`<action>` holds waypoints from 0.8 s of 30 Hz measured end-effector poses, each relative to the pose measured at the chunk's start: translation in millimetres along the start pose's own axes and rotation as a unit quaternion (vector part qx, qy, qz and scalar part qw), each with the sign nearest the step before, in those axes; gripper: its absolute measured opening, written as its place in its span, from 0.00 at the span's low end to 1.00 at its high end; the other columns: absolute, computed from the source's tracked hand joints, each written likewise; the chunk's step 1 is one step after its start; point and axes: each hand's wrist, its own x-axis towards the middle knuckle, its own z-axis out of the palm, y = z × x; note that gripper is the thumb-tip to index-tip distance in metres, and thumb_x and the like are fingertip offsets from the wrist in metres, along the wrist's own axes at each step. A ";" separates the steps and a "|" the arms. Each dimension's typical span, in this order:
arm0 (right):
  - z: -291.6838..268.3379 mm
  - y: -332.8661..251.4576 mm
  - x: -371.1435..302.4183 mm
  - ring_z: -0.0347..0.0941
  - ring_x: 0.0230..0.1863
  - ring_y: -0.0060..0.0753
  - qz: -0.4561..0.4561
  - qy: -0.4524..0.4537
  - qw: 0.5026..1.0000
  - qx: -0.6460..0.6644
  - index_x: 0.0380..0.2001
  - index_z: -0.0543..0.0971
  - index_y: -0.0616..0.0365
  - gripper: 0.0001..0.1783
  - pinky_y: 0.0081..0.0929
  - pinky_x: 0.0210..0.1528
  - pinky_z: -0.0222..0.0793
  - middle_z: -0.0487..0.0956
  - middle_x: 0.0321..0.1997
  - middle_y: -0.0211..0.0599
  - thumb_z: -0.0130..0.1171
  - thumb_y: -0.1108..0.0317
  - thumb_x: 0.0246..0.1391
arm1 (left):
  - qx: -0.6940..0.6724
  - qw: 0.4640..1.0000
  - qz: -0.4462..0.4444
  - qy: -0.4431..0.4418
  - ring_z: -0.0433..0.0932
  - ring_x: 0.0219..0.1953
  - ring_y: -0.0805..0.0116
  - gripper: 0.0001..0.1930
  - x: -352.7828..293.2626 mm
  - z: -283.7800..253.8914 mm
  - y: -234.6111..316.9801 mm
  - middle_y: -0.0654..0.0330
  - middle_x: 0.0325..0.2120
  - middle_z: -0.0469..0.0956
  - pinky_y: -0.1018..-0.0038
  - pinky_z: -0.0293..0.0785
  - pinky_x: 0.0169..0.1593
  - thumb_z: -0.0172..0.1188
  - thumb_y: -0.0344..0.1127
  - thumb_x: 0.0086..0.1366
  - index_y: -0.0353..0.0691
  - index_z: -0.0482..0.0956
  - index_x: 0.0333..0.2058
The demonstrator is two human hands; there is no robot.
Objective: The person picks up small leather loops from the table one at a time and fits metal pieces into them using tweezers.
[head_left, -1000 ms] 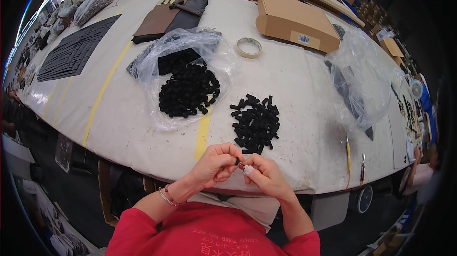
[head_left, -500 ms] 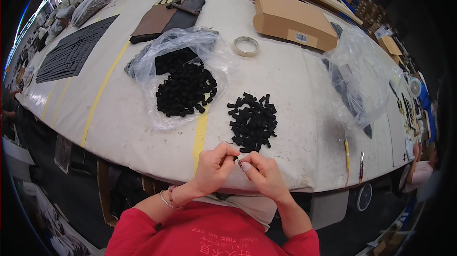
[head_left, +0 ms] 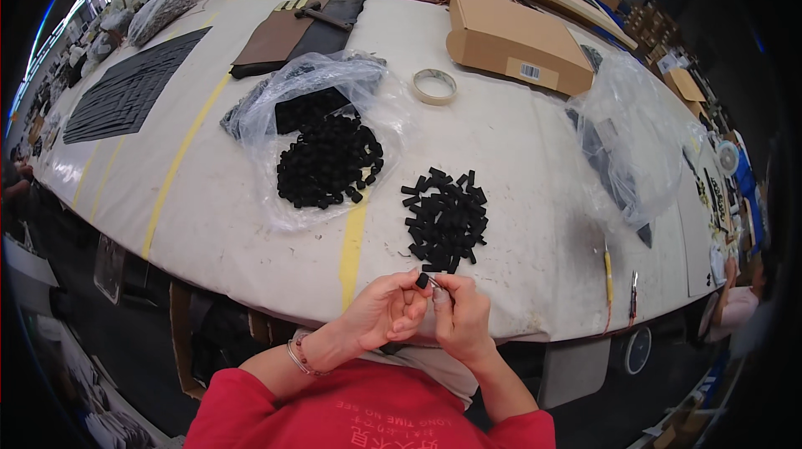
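Near the table's front edge my left hand (head_left: pixel 388 309) pinches a small black fabric piece (head_left: pixel 423 280) between thumb and forefinger, its other fingers curled loosely. My right hand (head_left: pixel 464 313) is closed around a thin silvery tool (head_left: pixel 434 284) whose tip meets the black piece; its exact kind is too small to make out. Just beyond my fingers lies a loose pile of short black tube-like pieces (head_left: pixel 447 219). Farther left, an open clear plastic bag (head_left: pixel 288 73) holds a heap of rounder black loops (head_left: pixel 327 161).
A roll of tape (head_left: pixel 434 87) lies behind the pile, near a cardboard box (head_left: pixel 518 35). Dark leather pieces (head_left: pixel 292 35) and a sheet of black strips (head_left: pixel 134 86) lie left. At right are a plastic bag (head_left: pixel 635 140), a yellow-handled tool (head_left: pixel 609 278) and another slim tool (head_left: pixel 634 294).
My left hand has turned and its palm side shows more, with the black piece now visible at its fingertips. My right hand has tilted more upright beside it.
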 end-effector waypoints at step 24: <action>-17.7 110.2 156.4 0.71 0.27 0.37 0.214 -0.060 0.946 -0.236 0.26 0.71 0.62 0.13 0.29 0.30 0.64 0.74 0.21 0.40 0.53 0.72 0.30 | 0.013 0.968 0.227 0.110 0.63 0.12 0.77 0.08 -8.0 -26.1 67.6 0.64 0.15 0.69 0.81 0.56 0.14 0.46 0.38 0.59 0.40 0.70 0.28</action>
